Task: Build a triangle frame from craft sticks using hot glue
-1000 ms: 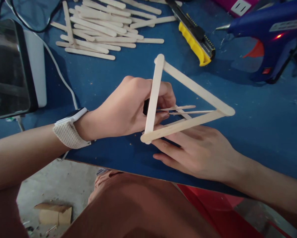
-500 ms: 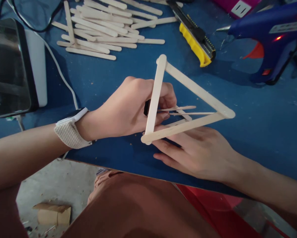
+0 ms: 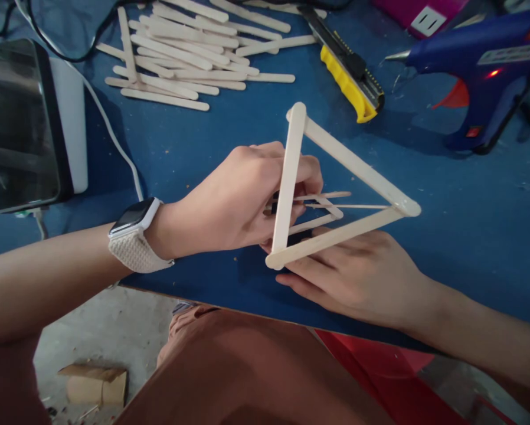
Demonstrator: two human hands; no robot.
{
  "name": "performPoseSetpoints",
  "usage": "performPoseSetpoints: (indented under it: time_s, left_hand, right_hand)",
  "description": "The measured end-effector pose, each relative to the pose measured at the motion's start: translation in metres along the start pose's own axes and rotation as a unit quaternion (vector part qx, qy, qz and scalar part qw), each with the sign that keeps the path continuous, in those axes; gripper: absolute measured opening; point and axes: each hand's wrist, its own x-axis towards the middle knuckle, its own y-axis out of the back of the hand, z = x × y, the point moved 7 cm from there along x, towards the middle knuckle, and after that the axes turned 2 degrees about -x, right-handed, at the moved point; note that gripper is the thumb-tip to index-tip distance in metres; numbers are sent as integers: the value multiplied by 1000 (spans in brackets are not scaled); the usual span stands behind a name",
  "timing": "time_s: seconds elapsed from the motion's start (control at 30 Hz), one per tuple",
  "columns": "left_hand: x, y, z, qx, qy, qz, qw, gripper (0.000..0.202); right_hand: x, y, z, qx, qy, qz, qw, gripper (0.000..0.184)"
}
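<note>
A frame of popsicle sticks (image 3: 353,158) stands between my hands, its upper triangle nearest the camera. A smaller triangle and thin edge-on sticks show below, through the opening. My left hand (image 3: 251,192) is closed with curled fingers on the lower sticks, left of the upper triangle. Something dark shows in its palm, too hidden to name. My right hand (image 3: 357,274) lies low on the near side, its fingers reaching left under the triangle's near stick and against the lower part of the frame. Its thumb is hidden.
Loose popsicle sticks (image 3: 180,53) lie heaped at the back. A yellow utility knife (image 3: 347,82) and a blue glue gun (image 3: 451,59) with a lit red light lie to their right. A phone (image 3: 17,127) and white cable (image 3: 110,127) are at left. The table edge (image 3: 247,313) runs in front.
The stick frame has shifted slightly right and toward me, and the upper triangle has turned a little. My left hand has moved right with it; my right hand has barely moved.
</note>
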Motion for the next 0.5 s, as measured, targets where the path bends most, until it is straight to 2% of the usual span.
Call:
performPoseSetpoints:
  time_s: [0.13, 0.33, 0.5]
  left_hand:
    - [-2, 0, 1, 4, 2, 4, 1000, 18]
    - [-3, 2, 2, 36, 29, 9, 999, 19]
    - [-2, 0, 4, 50, -1, 7, 999, 15]
  right_hand:
    - [-6, -5, 0, 5, -7, 15, 1000, 41]
    - [-10, -10, -1, 4, -7, 18, 1000, 39]
    - [-2, -4, 1, 9, -10, 13, 1000, 38]
